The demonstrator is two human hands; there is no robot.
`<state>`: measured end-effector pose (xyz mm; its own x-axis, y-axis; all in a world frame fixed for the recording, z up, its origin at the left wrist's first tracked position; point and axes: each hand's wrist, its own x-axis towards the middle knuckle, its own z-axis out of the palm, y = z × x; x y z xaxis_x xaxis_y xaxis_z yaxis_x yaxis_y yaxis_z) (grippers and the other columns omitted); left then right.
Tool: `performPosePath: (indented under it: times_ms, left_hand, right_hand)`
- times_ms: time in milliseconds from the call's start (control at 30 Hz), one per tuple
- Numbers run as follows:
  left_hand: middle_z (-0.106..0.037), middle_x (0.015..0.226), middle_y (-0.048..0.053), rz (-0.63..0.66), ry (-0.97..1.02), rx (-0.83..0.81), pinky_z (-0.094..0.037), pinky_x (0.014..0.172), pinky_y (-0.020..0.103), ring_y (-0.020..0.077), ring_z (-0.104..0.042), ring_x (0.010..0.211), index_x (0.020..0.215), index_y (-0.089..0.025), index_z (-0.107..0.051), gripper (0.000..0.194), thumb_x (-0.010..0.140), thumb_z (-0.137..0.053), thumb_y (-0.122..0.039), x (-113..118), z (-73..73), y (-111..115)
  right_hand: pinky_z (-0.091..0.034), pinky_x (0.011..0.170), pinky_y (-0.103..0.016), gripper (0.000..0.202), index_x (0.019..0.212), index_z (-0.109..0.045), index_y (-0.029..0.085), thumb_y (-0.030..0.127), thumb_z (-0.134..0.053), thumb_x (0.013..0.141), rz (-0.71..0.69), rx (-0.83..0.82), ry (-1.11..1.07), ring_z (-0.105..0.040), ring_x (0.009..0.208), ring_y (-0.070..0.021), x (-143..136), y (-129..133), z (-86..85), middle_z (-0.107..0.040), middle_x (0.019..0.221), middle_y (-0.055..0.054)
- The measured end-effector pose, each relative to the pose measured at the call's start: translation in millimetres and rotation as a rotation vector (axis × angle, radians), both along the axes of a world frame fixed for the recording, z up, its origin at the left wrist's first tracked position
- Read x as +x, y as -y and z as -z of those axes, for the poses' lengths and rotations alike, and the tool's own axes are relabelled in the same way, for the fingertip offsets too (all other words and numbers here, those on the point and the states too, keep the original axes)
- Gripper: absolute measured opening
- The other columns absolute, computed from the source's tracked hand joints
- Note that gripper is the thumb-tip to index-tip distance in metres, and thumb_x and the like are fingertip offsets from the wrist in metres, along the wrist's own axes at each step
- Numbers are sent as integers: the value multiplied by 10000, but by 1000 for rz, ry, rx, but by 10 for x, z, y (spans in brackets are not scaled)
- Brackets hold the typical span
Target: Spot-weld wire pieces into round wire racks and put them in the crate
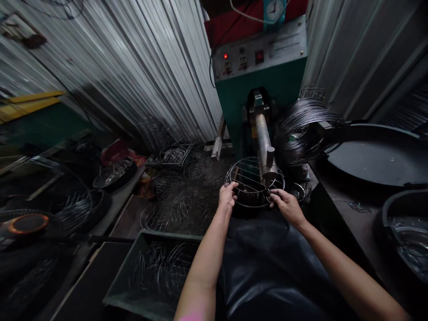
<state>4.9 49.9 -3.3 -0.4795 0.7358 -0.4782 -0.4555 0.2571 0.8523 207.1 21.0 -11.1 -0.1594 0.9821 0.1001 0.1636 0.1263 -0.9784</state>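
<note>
A round wire rack (249,166) with thin parallel bars lies under the metal arm (264,138) of a green machine (230,104). My left hand (228,195) grips the rack's rim at its left side, fingers closed round the wire. At the right front of the rack, my right hand (282,203) pinches close to the tip of the machine's arm. Whether the right fingers hold the rim or a small separate wire piece is too small to tell. The arm's lower end covers part of the rack's right side.
A large coil of wire (301,129) stands right of the machine's arm. Beyond it are a wide dark basin (368,154) and a tub (384,218) of metal pieces. At the lower left, a green crate (125,278) holds wire parts; more wire rings (180,205) lie on the floor.
</note>
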Motion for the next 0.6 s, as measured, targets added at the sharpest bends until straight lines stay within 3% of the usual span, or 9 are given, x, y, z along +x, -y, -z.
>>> performPosePath:
  times_ms: [200,600]
  left_hand:
    - [-297,480,-101,-11,-14,13,-131,322,146,9,-236,360,611,-170,-415,272,494,-660,-149,-3,27,-19]
    - [-278,475,-118,-56,26,23,-141,323,148,1,-218,351,618,-172,-413,329,469,-706,-182,35,66,10]
  right_hand:
    - [-452,531,-259,363,856,-598,161,507,-541,762,-6,-28,-50,-559,514,-133,-16,-2,2,-620,662,-19]
    - [-449,498,-260,341,813,-588,157,485,-535,738,67,-6,-22,-551,487,-136,-88,-26,-36,-608,625,-21]
